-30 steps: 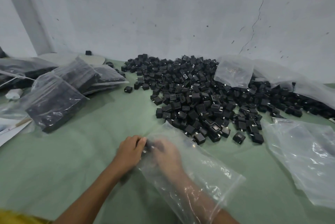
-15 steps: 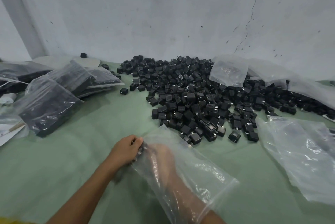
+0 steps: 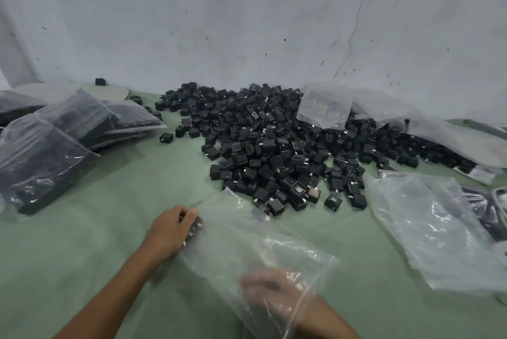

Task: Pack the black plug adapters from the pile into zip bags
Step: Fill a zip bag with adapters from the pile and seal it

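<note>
The left hand (image 3: 171, 231) grips the closed end of a clear bag (image 3: 247, 250) lying on the green worktop (image 3: 96, 242), its fingers curled over a few adapters (image 3: 195, 224) bunched there inside the plastic. The right hand (image 3: 270, 288) sits inside the bag near its mouth, seen through the film and too blurred to tell whether it holds anything. The pile (image 3: 274, 152) lies just beyond the bag, with filled bags (image 3: 49, 152) off to the left. The step looks like settling a handful at the bottom of the bag. To do it well, the left hand should pin those adapters in the corner so they stack flat, while the right hand leaves the mouth wide and unwrinkled for the next handful. The film is limp and may fold shut or snag on prongs.
</note>
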A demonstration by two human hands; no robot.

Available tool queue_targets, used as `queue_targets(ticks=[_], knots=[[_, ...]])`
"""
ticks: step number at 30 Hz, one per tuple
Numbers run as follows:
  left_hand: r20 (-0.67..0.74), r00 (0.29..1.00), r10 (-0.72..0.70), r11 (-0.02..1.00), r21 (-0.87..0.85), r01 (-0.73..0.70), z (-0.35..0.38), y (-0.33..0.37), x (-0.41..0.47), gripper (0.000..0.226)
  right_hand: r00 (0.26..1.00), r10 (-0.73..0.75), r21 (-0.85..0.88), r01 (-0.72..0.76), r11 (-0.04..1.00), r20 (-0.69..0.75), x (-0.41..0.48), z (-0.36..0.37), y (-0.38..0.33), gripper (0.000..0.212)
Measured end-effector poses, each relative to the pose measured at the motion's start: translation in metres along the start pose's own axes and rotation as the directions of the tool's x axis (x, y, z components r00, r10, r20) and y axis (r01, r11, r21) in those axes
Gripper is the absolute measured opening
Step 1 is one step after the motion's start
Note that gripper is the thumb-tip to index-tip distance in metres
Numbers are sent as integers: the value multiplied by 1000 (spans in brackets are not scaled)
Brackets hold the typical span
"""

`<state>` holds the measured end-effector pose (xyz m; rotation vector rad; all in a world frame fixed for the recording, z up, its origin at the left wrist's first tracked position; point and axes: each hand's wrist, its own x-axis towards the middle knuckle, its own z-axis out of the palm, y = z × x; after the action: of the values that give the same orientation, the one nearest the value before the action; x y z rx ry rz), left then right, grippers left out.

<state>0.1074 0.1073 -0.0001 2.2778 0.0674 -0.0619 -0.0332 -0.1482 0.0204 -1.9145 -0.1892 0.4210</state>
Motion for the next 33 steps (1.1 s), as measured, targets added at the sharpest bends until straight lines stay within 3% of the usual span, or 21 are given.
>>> queue_targets(ticks=[2, 5, 8, 11, 14, 17, 21, 25, 30, 33], knots=[[1, 1000, -2, 1000, -9, 2, 1, 1, 0, 36, 996, 45, -14, -44, 999, 80, -42, -33, -4, 31], [-3, 1000, -6, 1000, -8, 6, 1, 1, 0, 35, 989, -15, 13, 13, 1000, 149, -84, -81, -31, 25], [-8, 1000, -12, 1000, -6, 11, 2, 1, -2, 35, 988, -107, 52, 113, 992, -108, -84, -111, -45, 38], [-8, 1000, -13, 1000, -15, 13, 3, 1, -2, 35, 907, -197, -95, 174, 980, -373, -38, -127, -43, 12], [-10, 1000, -18, 1000, -22, 18, 3, 2, -3, 36, 829, -129, -112, 81, 990, -544, 31, -135, -31, 19], [-12, 1000, -20, 999, -32, 19, 3, 2, -4, 36, 739, -66, -292, -181, 939, -671, 87, -138, -10, 12], [-20, 1000, -8, 1000, -28, 8, 3, 1, -3, 36, 747, -31, -476, -390, 788, -664, 122, -138, 14, 46], [-15, 1000, 5, 1000, -26, -5, 2, 1, -2, 36, 746, -102, -575, -410, 708, -658, 127, -138, 20, 36], [-8, 1000, 12, 1000, -22, -13, 2, 0, -2, 36, 746, -61, -408, -292, 865, -663, 104, -138, 20, 23], [-5, 1000, 12, 1000, -11, -12, 2, 0, -2, 37, 744, 25, -6, -39, 999, -668, 66, -140, 8, 16]])
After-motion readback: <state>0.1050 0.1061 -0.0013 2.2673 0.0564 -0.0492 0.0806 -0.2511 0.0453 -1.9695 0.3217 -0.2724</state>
